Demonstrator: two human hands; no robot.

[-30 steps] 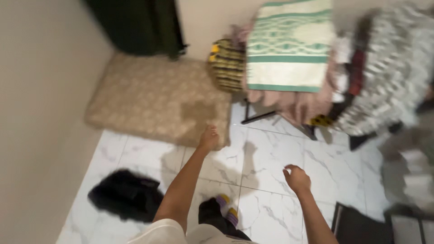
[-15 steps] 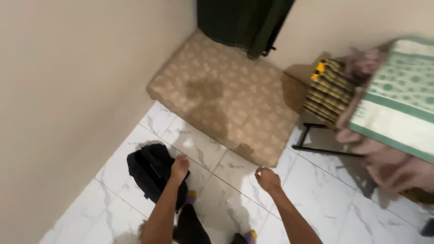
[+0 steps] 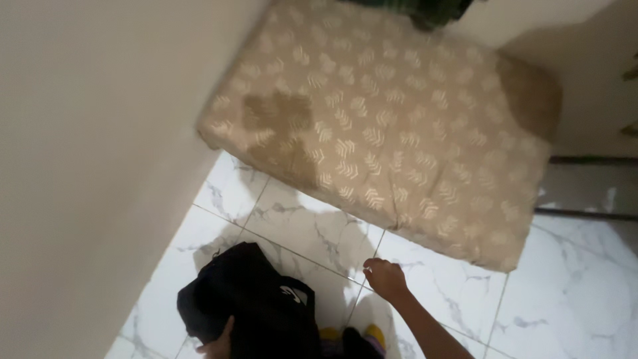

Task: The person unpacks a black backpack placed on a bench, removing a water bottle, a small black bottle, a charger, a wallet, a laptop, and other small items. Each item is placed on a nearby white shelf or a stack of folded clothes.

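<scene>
Dropped lower and nearer the wall since half a second back; rack and its cloth gone from view, mattress (image 3: 392,126) now filling the top of the frame. Left hand (image 3: 216,344) moved from above the bag (image 3: 249,306) down onto its near edge, low at the frame bottom

Left hand mostly cut off by the frame and hidden by black cloth; touching the bag, but fingers closed or spread: cannot tell. Right hand (image 3: 384,278) free above the tile (image 3: 312,233), fingers loosely curled, gripping nothing, just short of the mattress's near edge

Bag slumped on the tile close to the wall (image 3: 86,166), between wall and right forearm, well apart from the mattress. Small white mark on its top

Risks, as judged: slack cloth could slide out of a shallow grip on one edge; polished tile looked slick underfoot; yellow-and-purple footwear (image 3: 369,336) right beside the bag could catch a strap or trip a step

Count: one bag, one mattress, two hands, one wall on the left, one dark stain patch on the mattress cover
</scene>
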